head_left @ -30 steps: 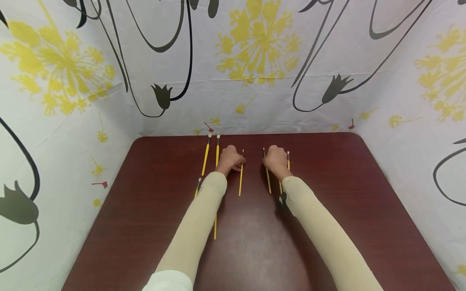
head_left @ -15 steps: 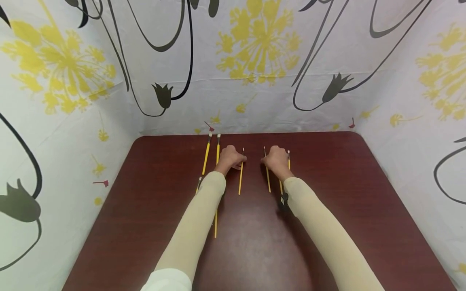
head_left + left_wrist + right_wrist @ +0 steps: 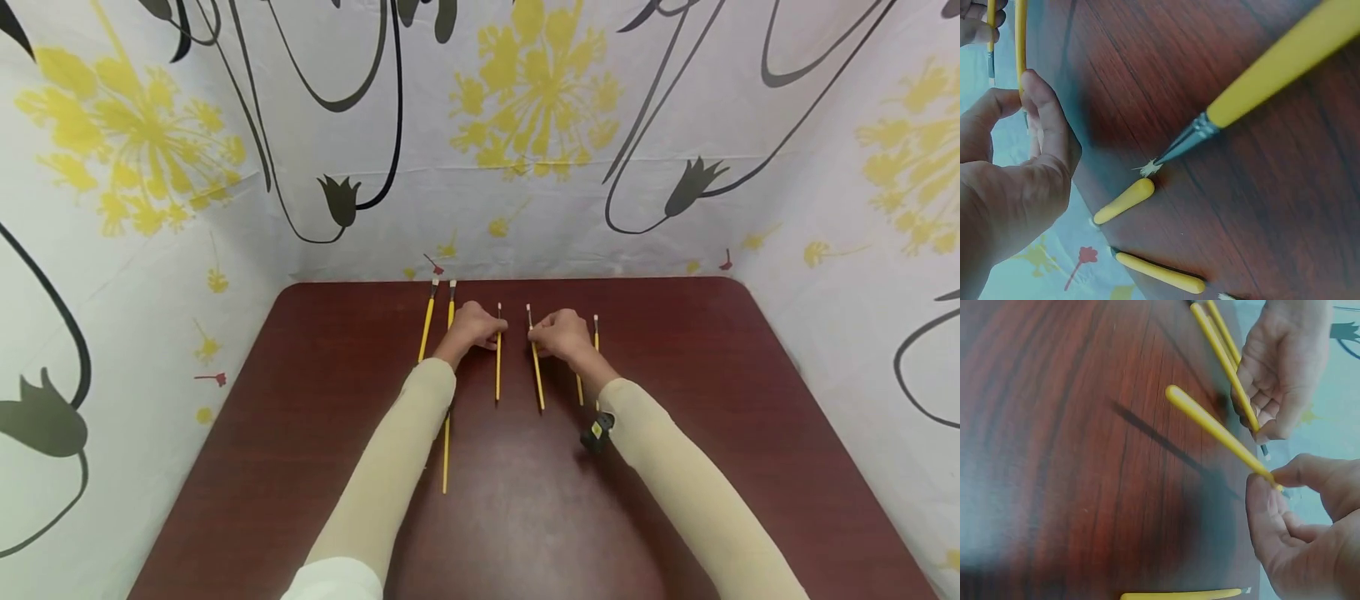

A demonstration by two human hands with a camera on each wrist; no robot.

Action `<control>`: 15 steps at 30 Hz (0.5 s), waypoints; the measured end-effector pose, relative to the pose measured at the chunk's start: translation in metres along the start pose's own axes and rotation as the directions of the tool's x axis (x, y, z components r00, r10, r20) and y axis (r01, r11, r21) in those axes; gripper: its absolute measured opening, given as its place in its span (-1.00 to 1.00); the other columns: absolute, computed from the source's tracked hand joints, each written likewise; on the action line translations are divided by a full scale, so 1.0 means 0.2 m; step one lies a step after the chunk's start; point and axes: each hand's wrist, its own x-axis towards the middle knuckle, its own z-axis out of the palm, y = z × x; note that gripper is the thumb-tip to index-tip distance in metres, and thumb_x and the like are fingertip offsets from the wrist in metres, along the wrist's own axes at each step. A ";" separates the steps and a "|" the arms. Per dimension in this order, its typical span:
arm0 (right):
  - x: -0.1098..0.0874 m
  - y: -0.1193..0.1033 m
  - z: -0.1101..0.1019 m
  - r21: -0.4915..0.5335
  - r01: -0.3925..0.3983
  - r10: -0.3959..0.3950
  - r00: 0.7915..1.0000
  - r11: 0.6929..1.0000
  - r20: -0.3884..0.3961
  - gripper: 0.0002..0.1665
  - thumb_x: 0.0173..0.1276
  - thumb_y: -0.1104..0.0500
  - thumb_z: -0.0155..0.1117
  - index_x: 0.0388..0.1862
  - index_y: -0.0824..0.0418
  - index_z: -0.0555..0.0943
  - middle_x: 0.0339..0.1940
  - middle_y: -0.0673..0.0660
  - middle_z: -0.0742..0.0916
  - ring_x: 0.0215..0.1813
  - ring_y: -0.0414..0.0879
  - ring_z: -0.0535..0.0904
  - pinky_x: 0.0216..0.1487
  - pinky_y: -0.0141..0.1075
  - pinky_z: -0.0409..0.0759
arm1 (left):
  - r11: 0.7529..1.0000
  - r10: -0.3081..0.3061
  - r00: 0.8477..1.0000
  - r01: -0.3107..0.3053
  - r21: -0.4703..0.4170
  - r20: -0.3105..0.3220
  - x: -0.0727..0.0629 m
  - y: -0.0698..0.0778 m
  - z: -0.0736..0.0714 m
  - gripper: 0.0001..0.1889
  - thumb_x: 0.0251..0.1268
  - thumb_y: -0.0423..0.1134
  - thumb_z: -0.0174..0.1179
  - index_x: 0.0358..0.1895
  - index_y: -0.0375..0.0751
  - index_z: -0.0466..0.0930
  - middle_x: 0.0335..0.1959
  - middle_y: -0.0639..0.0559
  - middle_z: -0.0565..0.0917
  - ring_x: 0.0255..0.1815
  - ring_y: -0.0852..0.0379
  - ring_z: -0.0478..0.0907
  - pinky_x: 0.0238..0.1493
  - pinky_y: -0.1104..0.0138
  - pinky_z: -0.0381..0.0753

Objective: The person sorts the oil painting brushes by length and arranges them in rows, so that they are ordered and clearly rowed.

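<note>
My left hand (image 3: pixel 474 327) pinches a thin yellow paintbrush (image 3: pixel 498 367) near its bristle end, between thumb and fingers. To its right, my right hand (image 3: pixel 564 335) pinches a similar yellow paintbrush (image 3: pixel 538 379) the same way, bristles pointing at the far edge. In the right wrist view, the right hand's paintbrush (image 3: pixel 1216 428) hangs above the tabletop, its shadow lying apart from it. The left wrist view has the left hand (image 3: pixel 1022 169) with its paintbrush (image 3: pixel 1020 37) upright in the picture. The fingers partly hide both ferrules.
Two thicker paintbrushes (image 3: pixel 427 321) lie at the far edge, left of the left hand. Another handle (image 3: pixel 446 454) shows beside the left sleeve. Two thin paintbrushes (image 3: pixel 597 333) lie by the right wrist, partly covered. A patterned cloth (image 3: pixel 525 217) stands behind the dark red table (image 3: pixel 675 350).
My right hand has shifted left and slightly nearer with its paintbrush, closer to the left hand's brush. A brush beneath the right wrist shows more now. The left hand stays nearly still.
</note>
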 end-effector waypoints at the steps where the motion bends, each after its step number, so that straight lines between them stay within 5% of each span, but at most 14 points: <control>1: -0.01 0.00 0.00 0.046 0.003 -0.004 1.000 0.999 0.019 -0.77 0.46 0.16 0.36 -0.19 0.33 0.78 -0.34 0.16 0.83 -0.26 -0.01 0.85 -0.01 0.00 0.87 | 1.000 0.012 1.000 -0.012 -0.018 0.017 -0.01 0.00 -0.01 -0.75 0.38 -0.24 0.35 -0.44 -0.32 0.67 -0.52 -0.05 0.68 -0.52 0.11 0.76 -0.15 0.14 0.90; 9: -0.05 0.04 0.03 0.263 -0.009 -0.018 0.995 0.965 0.101 -0.75 0.49 0.20 0.36 -0.03 0.39 0.70 -0.23 0.12 0.75 -0.30 -0.14 0.73 -0.07 -0.13 0.88 | 0.987 0.089 0.981 -0.063 -0.149 0.173 -0.09 -0.06 -0.05 -0.67 0.46 -0.21 0.30 0.04 -0.47 0.74 -0.34 -0.03 0.70 -0.40 0.13 0.71 0.00 0.06 0.88; 15: -0.12 0.06 0.06 0.336 0.020 -0.066 0.990 0.942 0.126 -0.77 0.49 0.24 0.32 -0.04 0.41 0.64 -0.32 0.05 0.71 -0.33 -0.16 0.70 -0.12 -0.20 0.86 | 0.980 0.140 0.961 -0.099 -0.175 0.238 -0.16 -0.10 -0.06 -0.71 0.48 -0.24 0.26 -0.04 -0.49 0.70 -0.33 -0.04 0.67 -0.38 0.13 0.70 -0.07 0.12 0.89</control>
